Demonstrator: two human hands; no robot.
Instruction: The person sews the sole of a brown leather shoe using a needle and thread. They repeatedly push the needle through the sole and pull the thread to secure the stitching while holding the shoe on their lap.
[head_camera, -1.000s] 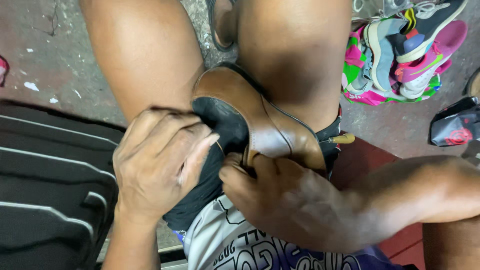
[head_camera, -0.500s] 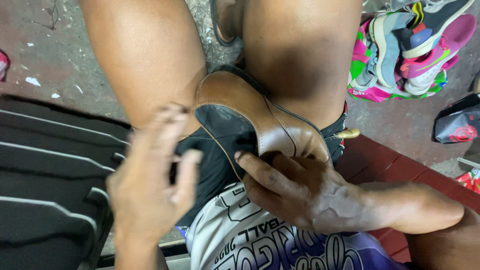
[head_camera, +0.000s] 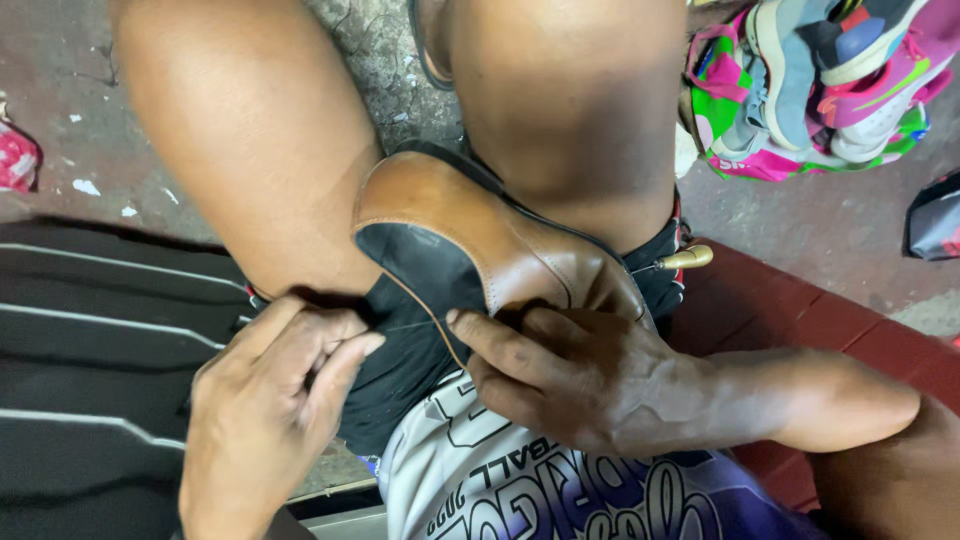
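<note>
The brown shoe (head_camera: 480, 240) lies sole-up on the lap between the thighs. The right hand (head_camera: 570, 385) clamps its upper; the left hand (head_camera: 270, 400) pinches a thin thread (head_camera: 410, 325), fingers closed. Pulled too hard, the thread may snap. The awl (head_camera: 685, 259) is half hidden behind the shoe.

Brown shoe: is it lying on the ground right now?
No, the brown shoe rests on the person's lap between the thighs, steadied by the right hand.

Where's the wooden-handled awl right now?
In the head view the awl lies right of centre, its pale handle poking out behind the brown shoe, beside the thigh, above the right hand.
</note>
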